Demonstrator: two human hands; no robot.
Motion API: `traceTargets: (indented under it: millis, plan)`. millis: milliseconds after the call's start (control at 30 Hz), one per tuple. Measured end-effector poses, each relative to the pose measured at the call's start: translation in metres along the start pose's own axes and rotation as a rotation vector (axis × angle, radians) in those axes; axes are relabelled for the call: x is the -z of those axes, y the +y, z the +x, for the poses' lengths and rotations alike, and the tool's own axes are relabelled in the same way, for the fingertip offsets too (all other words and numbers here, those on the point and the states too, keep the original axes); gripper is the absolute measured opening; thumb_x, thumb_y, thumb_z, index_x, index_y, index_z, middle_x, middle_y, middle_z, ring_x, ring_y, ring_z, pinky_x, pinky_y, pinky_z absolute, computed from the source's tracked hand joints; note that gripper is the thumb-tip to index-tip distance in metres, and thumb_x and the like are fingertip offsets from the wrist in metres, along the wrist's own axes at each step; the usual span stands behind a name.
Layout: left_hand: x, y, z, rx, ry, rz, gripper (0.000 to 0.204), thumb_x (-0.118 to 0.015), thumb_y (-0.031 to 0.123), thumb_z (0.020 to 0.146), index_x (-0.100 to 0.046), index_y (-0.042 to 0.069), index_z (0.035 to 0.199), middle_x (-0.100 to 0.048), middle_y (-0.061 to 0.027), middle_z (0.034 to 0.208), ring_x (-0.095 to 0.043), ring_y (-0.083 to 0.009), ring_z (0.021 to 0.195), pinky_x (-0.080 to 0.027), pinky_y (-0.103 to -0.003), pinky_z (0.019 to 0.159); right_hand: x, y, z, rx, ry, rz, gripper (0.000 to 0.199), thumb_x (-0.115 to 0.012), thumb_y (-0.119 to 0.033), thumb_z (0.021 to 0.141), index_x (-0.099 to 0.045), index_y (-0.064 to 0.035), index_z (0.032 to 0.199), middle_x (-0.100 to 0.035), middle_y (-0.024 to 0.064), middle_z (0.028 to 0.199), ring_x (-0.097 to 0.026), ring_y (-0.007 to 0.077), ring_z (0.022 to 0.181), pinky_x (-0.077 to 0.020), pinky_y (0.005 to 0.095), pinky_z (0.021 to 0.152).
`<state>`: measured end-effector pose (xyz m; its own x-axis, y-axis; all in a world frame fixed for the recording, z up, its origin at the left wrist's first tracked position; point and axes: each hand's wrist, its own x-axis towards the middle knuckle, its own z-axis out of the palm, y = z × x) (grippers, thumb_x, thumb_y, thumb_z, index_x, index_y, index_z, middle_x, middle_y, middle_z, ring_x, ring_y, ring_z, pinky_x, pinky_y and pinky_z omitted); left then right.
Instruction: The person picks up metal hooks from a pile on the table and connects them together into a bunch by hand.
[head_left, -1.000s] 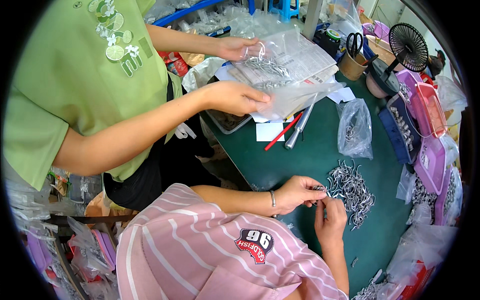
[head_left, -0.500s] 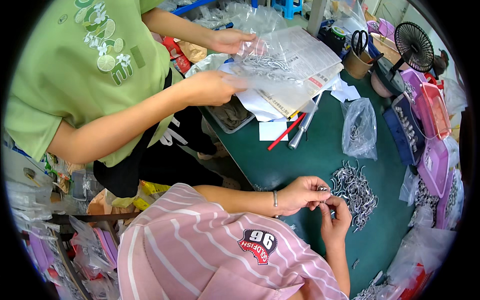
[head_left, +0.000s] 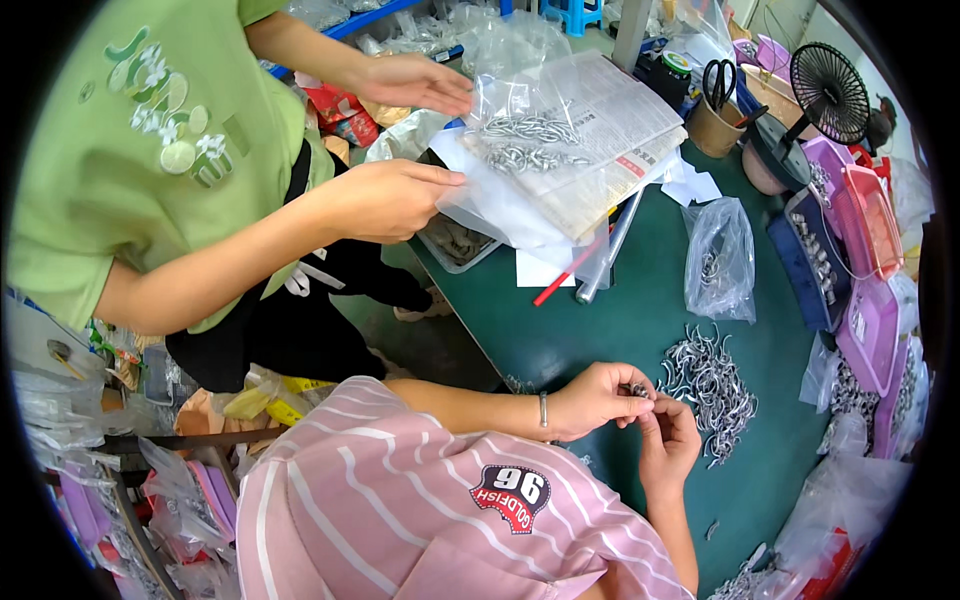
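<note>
My left hand (head_left: pixel 602 402), with a metal bracelet at its wrist, is closed around a few small silver metal pieces (head_left: pixel 637 390). Fingers of my right hand (head_left: pixel 670 440) are pinched against the left fingertips; whatever they grip is too small and covered to make out. Just beyond both hands lies a loose pile of curved silver metal hooks (head_left: pixel 710 390) on the green tabletop (head_left: pixel 540 340). A clear plastic bag (head_left: pixel 720 260) with a few metal pieces rests farther up the table.
A co-worker in green stands at the left, hands (head_left: pixel 400 195) beside a clear bag of hooks (head_left: pixel 530 140) on newspaper (head_left: pixel 625 120). A red pencil (head_left: pixel 565 277) and a metal-handled tool (head_left: pixel 610 250) lie nearby. Parts bins (head_left: pixel 815 255) and a small fan (head_left: pixel 828 92) line the right.
The co-worker has let go of the clear bag of hooks, which now lies flat on the newspaper, and both their hands have drawn back left. My hands have barely shifted.
</note>
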<state>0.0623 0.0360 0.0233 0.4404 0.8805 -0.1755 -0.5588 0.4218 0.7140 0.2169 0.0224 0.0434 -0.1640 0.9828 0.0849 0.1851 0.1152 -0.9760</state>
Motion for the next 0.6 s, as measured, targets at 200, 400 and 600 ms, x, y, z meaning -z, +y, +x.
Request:
traceTargets:
  millis: [200, 400, 600]
  plan:
    - [0.004, -0.003, 0.001, -0.034, -0.001, 0.028, 0.011, -0.059, 0.007, 0.085, -0.057, 0.002, 0.095, -0.052, -0.0046, 0.101, -0.050, -0.0078, 0.072, -0.044, -0.022, 0.062, -0.004, -0.012, 0.007, 0.196, -0.021, -0.303, 0.008, -0.061, 0.000, 0.080, -0.061, 0.0027, 0.087, -0.062, 0.0129, 0.088, -0.060, 0.0181, 0.073, -0.0472, 0.0265, 0.065]
    - [0.006, 0.002, 0.002, -0.043, -0.104, 0.102, 0.021, -0.050, 0.007, 0.090, -0.057, 0.002, 0.108, -0.048, -0.0091, 0.123, -0.048, -0.0072, 0.071, -0.043, -0.021, 0.063, -0.005, -0.014, 0.009, 0.171, -0.084, -0.318, 0.009, -0.058, -0.006, 0.083, -0.061, 0.0027, 0.084, -0.059, 0.0126, 0.085, -0.056, 0.0225, 0.076, -0.0440, 0.0302, 0.067]
    - [0.002, 0.010, 0.000, -0.055, -0.178, 0.277, 0.032, -0.049, 0.015, 0.092, -0.052, 0.004, 0.121, -0.058, -0.0011, 0.095, -0.046, -0.0064, 0.060, -0.041, -0.020, 0.054, -0.006, -0.017, 0.010, 0.222, -0.119, -0.348, 0.006, -0.055, -0.004, 0.084, -0.057, 0.0016, 0.083, -0.052, 0.0127, 0.083, -0.051, 0.0260, 0.078, -0.0406, 0.0327, 0.067]
